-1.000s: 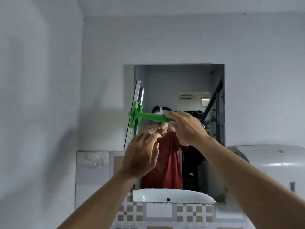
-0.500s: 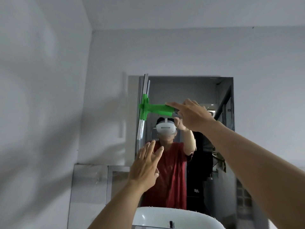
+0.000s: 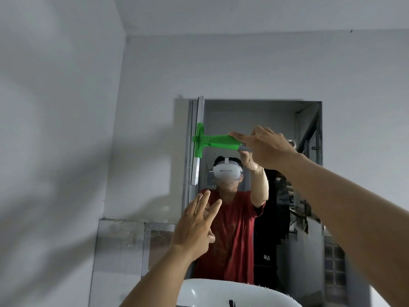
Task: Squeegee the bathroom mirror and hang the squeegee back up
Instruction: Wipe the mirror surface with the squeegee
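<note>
Gripping green plastic squeegee (image 3: 212,141) handle, right hand (image 3: 265,149); left hand (image 3: 194,227) splayed, empty, before mirror (image 3: 276,120).

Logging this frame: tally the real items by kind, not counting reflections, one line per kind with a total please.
Hands: 2, the left hand open and empty, the right hand gripping the squeegee
Green squeegee: 1, blade upright at the mirror's left edge
Mirror: 1
White basin: 1
Total: 5
</note>
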`<state>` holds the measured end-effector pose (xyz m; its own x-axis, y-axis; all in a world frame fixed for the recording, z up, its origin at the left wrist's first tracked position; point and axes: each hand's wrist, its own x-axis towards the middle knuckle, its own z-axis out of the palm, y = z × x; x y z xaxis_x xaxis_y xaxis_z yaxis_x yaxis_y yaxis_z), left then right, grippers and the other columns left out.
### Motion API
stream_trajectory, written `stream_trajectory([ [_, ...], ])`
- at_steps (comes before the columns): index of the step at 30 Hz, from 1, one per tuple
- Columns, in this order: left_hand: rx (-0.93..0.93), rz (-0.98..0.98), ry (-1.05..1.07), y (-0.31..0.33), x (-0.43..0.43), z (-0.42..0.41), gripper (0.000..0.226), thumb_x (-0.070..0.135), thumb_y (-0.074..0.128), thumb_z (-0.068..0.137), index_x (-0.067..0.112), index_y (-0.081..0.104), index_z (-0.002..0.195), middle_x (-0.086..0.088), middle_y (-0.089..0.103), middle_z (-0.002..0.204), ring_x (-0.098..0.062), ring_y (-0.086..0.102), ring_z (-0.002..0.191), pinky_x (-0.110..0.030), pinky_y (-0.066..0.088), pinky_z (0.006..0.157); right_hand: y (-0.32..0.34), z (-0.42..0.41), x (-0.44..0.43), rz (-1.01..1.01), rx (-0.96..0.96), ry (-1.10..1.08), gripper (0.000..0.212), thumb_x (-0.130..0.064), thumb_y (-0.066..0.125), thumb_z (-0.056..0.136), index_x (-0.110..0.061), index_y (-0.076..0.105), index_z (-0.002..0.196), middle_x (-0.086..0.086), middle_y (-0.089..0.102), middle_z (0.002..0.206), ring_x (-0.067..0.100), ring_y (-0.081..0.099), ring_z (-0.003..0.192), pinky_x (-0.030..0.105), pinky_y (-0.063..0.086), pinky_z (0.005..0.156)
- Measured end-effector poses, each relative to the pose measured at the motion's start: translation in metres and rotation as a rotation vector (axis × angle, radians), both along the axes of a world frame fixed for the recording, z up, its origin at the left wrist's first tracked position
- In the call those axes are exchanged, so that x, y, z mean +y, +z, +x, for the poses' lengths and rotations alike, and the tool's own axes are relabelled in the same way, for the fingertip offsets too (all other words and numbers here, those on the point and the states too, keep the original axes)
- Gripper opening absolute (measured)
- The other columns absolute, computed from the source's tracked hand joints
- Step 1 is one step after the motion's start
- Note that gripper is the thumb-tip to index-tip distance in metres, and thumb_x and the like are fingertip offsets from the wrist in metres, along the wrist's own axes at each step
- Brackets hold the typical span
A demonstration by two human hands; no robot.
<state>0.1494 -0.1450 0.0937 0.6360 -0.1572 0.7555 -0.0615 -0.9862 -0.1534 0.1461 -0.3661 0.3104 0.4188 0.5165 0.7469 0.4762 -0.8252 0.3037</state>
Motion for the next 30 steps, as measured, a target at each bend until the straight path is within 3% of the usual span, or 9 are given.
stream_trajectory([
  [3,-0.007,0.003,0.002,-0.001,0.0,0.001,0.102,0.032,0.067,0.09,0.036,-0.006,0.161,-0.005,-0.019,0.171,-0.027,-0.015,0.157,-0.038,-0.007,0.123,-0.002,0.002,-0.02,0.014,0.007,-0.021,0.072,-0.015,0.046,0.096,-0.051,0.017,0.151,0.009,0.047,0.113,0.028,0.049,0.109,0.054,0.048,0.094],
  [8,0.017,-0.016,0.015,-0.002,0.0,0.003,0.106,0.034,0.07,0.089,0.037,-0.009,0.16,-0.005,-0.017,0.171,-0.029,-0.013,0.158,-0.046,0.006,0.129,-0.008,0.011,-0.04,0.055,0.019,-0.003,0.077,-0.011,0.05,0.095,-0.053,0.017,0.15,0.002,0.041,0.102,0.025,0.049,0.103,0.049,0.051,0.086],
  [12,0.027,-0.026,0.022,0.001,-0.004,0.001,0.105,0.03,0.068,0.091,0.036,-0.011,0.16,-0.006,-0.018,0.171,-0.029,-0.015,0.157,-0.048,0.008,0.129,-0.014,0.016,-0.052,0.089,0.014,-0.008,0.079,-0.013,0.057,0.094,-0.053,0.017,0.15,0.005,0.049,0.107,0.023,0.05,0.096,0.044,0.053,0.082],
  [18,-0.019,0.0,0.005,0.0,-0.002,0.001,0.102,0.032,0.071,0.088,0.03,0.001,0.163,-0.011,-0.01,0.172,-0.032,-0.006,0.158,-0.043,-0.002,0.126,-0.038,0.013,-0.074,0.24,0.065,0.006,0.077,-0.007,0.057,0.093,-0.046,0.024,0.152,0.003,0.045,0.104,0.025,0.052,0.097,0.039,0.053,0.077],
  [22,-0.023,-0.028,-0.028,0.0,-0.003,-0.003,0.102,0.032,0.073,0.088,0.03,0.005,0.163,-0.01,-0.005,0.172,-0.032,-0.001,0.158,-0.045,0.006,0.125,-0.055,0.016,-0.083,0.344,0.059,0.007,0.07,-0.007,0.049,0.097,-0.044,0.027,0.151,0.006,0.049,0.108,0.028,0.058,0.092,0.045,0.057,0.076],
  [26,-0.03,-0.044,-0.039,-0.002,-0.002,-0.003,0.105,0.028,0.079,0.083,0.031,0.012,0.163,-0.01,0.003,0.172,-0.032,0.006,0.158,-0.044,0.01,0.122,-0.068,0.02,-0.099,0.461,0.039,-0.024,0.069,-0.008,0.048,0.097,-0.041,0.024,0.153,0.01,0.052,0.108,0.025,0.054,0.086,0.038,0.048,0.07],
  [30,-0.064,-0.031,-0.048,-0.003,0.0,0.0,0.107,0.022,0.087,0.07,0.025,0.029,0.16,-0.015,0.022,0.168,-0.039,0.024,0.153,-0.049,0.029,0.118,-0.083,0.018,-0.107,0.548,0.048,-0.05,0.065,-0.005,0.042,0.099,-0.035,0.024,0.155,0.013,0.053,0.104,0.028,0.056,0.079,0.037,0.045,0.065],
])
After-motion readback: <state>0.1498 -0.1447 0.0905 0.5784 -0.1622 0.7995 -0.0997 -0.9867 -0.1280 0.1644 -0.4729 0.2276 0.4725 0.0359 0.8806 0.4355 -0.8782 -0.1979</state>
